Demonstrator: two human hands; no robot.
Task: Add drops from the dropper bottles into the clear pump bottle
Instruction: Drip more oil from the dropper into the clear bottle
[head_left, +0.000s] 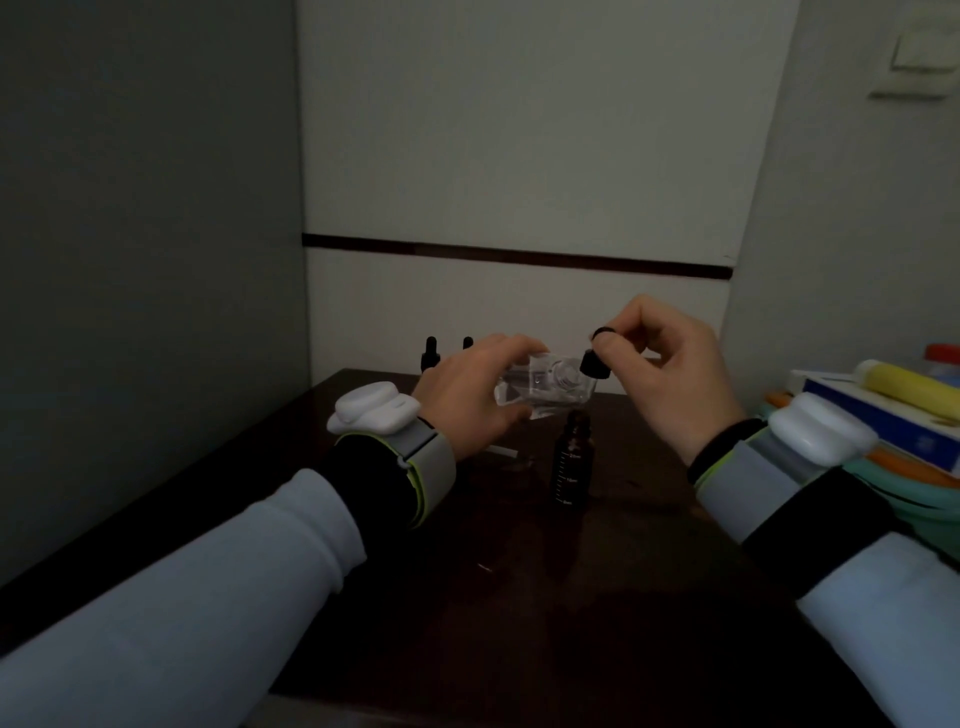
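Clear pump bottle (543, 387) sits tilted at frame centre, gripped by the left hand (470, 395); the right hand (670, 374) pinches a black dropper (595, 358) at its mouth, above an uncapped dark bottle (573, 457) on the table (519, 597).

The person is wearing pale grey-blue sleeves (171, 587) over black cuffs (363, 478). Each wrist is carrying a grey band (434, 470) edged in yellow-green, with a rounded white device (371, 413) sitting on top. The left hand (472, 395) and right hand (670, 374) are going bare.
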